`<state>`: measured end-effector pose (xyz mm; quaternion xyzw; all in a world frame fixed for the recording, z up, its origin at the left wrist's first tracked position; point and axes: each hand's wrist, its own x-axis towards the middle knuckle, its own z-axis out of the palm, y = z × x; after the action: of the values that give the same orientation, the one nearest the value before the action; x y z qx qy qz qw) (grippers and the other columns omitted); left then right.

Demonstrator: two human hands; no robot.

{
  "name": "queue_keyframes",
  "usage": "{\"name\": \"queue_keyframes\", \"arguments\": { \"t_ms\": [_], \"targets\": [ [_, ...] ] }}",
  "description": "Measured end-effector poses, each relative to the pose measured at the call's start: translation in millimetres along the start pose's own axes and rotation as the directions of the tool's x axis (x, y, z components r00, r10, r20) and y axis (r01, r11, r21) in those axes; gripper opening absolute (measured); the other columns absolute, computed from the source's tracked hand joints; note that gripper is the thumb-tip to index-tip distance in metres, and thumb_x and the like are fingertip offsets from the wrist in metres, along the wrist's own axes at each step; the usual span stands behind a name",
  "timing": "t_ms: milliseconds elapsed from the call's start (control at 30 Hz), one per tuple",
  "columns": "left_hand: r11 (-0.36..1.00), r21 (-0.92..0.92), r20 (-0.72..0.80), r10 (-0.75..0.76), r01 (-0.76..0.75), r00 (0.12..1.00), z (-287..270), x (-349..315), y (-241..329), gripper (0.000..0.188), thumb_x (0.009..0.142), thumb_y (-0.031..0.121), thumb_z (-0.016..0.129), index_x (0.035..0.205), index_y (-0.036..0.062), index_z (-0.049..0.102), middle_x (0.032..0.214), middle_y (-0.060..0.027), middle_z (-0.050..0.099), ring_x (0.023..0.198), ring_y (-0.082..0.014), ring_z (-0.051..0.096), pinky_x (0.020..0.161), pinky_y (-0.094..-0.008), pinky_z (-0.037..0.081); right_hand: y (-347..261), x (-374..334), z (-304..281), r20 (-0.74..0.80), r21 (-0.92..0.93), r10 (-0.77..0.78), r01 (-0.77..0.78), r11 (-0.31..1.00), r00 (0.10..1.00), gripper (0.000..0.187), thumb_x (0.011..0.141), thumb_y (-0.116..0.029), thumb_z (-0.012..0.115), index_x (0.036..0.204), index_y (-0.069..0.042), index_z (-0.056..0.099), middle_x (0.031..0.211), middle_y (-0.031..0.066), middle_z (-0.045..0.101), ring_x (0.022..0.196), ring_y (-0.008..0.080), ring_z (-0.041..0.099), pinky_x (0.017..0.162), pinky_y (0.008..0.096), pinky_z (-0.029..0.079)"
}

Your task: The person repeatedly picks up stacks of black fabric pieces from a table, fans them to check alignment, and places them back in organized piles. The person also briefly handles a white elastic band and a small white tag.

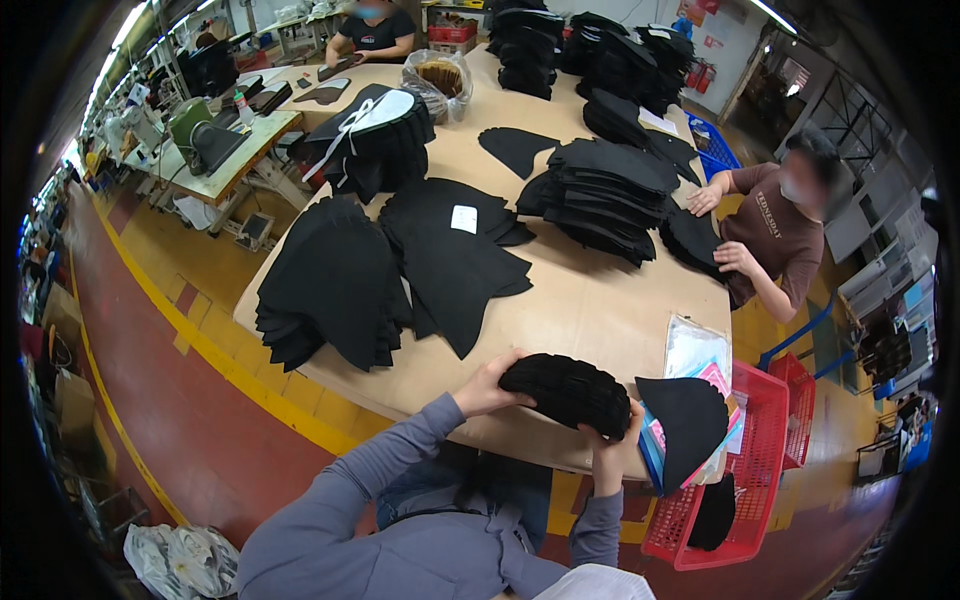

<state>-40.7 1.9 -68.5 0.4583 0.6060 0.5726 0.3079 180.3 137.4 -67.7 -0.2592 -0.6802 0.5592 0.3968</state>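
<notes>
A thick stack of black cut fabric pieces point(566, 388) is held between my two hands at the table's near edge. My left hand point(492, 386) grips its left end, fingers closed on the side. Around the right end my right hand point(615, 432) is closed, partly hidden under the stack. Just right of that hand, a single black piece point(683, 425) lies over papers and folders. Beyond my left hand are a spread of black pieces point(450, 265) with a white label and a tall black pile point(328, 285).
A co-worker point(785, 215) at the right side touches black pieces. Another layered pile point(610, 195) stands mid-table on the beige tabletop point(570, 300). A red plastic basket point(757, 440) sits by the right corner. Sewing machines point(200, 135) stand at left; a second person point(372, 38) is at the back.
</notes>
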Motion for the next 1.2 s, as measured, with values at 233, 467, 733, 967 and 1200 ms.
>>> {"name": "queue_keyframes", "arguments": {
  "t_ms": [233, 467, 733, 967, 1200],
  "targets": [
    [0.988, 0.066, -0.093, 0.142, -0.136, 0.985, -6.8, -6.9, 13.8, 0.068, 0.074, 0.013, 0.079, 0.134, 0.0077, 0.048, 0.125, -0.0107, 0.055, 0.120, -0.0257, 0.051, 0.105, -0.0351, 0.038, 32.2, 3.6, -5.6, 0.175, -0.260, 0.043, 0.004, 0.965, 0.984, 0.073, 0.067, -0.009, 0.085, 0.129, -0.004, 0.048, 0.120, 0.0127, 0.060, 0.104, 0.0249, 0.061, 0.091, 0.0360, 0.048],
    [0.970, 0.056, -0.144, 0.243, -0.237, 0.959, 0.1, -3.5, 3.2, 0.055, 0.077, 0.015, 0.077, 0.126, 0.0064, 0.052, 0.117, -0.0116, 0.056, 0.113, -0.0271, 0.054, 0.098, -0.0353, 0.041, 56.4, -23.3, -5.6, -0.103, -0.172, -0.044, 0.026, 0.985, 0.994, 0.051, 0.070, -0.007, 0.080, 0.116, 0.001, 0.060, 0.112, 0.0143, 0.066, 0.103, 0.0262, 0.063, 0.090, 0.0362, 0.049],
    [0.941, 0.205, -0.039, 0.282, -0.269, 0.959, -1.8, -7.6, -32.4, 0.058, 0.070, 0.011, 0.080, 0.121, 0.0081, 0.054, 0.115, -0.0095, 0.058, 0.113, -0.0258, 0.055, 0.100, -0.0371, 0.040, 104.4, -40.0, -15.0, -0.038, -0.283, -0.146, 0.130, 0.950, 0.989, 0.022, 0.076, -0.003, 0.070, 0.097, -0.001, 0.066, 0.090, 0.0104, 0.069, 0.083, 0.0221, 0.067, 0.077, 0.0328, 0.052],
    [0.974, -0.015, 0.079, 0.227, -0.227, 0.971, -9.2, -12.2, -41.6, 0.056, 0.071, 0.017, 0.079, 0.121, 0.0085, 0.055, 0.121, -0.0098, 0.058, 0.120, -0.0288, 0.051, 0.107, -0.0413, 0.035, 62.2, -35.1, -2.2, -0.073, -0.118, -0.142, 0.133, 0.984, 0.987, 0.020, 0.080, -0.005, 0.069, 0.099, -0.001, 0.066, 0.094, 0.0129, 0.070, 0.088, 0.0270, 0.069, 0.081, 0.0358, 0.054],
    [0.984, 0.041, 0.025, 0.171, -0.172, 0.985, -10.5, -4.0, -44.9, 0.051, 0.075, 0.014, 0.071, 0.123, 0.0056, 0.055, 0.121, -0.0122, 0.057, 0.119, -0.0282, 0.052, 0.105, -0.0381, 0.038, 30.5, -19.0, -13.0, 0.239, -0.325, -0.225, 0.296, 0.898, 0.945, 0.027, 0.071, -0.008, 0.078, 0.096, 0.000, 0.072, 0.085, 0.0121, 0.073, 0.077, 0.0196, 0.072, 0.069, 0.0315, 0.055]
  ]
}}
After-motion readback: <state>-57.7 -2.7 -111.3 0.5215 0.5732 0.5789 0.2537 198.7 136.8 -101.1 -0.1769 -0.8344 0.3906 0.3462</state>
